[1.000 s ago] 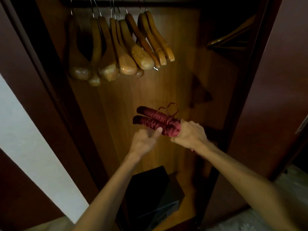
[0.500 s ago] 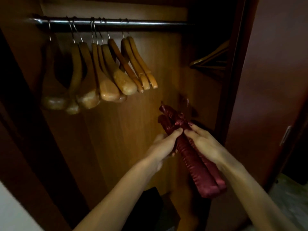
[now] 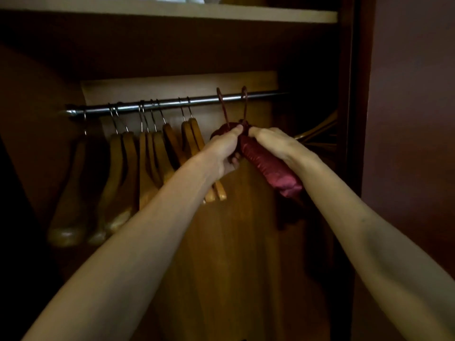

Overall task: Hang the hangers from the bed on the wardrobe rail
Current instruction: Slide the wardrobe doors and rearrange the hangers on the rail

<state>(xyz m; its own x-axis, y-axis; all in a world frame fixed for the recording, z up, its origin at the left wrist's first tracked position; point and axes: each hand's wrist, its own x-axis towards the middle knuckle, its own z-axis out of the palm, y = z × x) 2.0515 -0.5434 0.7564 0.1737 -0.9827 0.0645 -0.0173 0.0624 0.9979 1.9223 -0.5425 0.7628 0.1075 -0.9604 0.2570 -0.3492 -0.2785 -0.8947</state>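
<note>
Head view: hands and hangers inside an open wardrobe, dim light.
Left hand [image 3: 222, 150]: closed around the top of the red padded hangers [image 3: 268, 166], just under their hooks.
Right hand [image 3: 269, 139]: also closed on the red padded hangers, pinching them at the top from the other side.
Red hooks [image 3: 222, 104]: two of them reach up to the rail [image 3: 172, 104]; they seem to be over it, but both hands hold on.
Place on the rail: right of the wooden hangers [image 3: 147, 153], close beside the last one.
Done: a row of wooden hangers hangs on the rail.
In hand now: I think the two red ones are being set on the rail.
Left to do: let go of the red ones; the bed is out of sight, so I cannot tell if more wait there.
Shelf [image 3: 172, 11]: above the rail, something pale on top.
Writing: no words, brands or labels can be seen.
</note>
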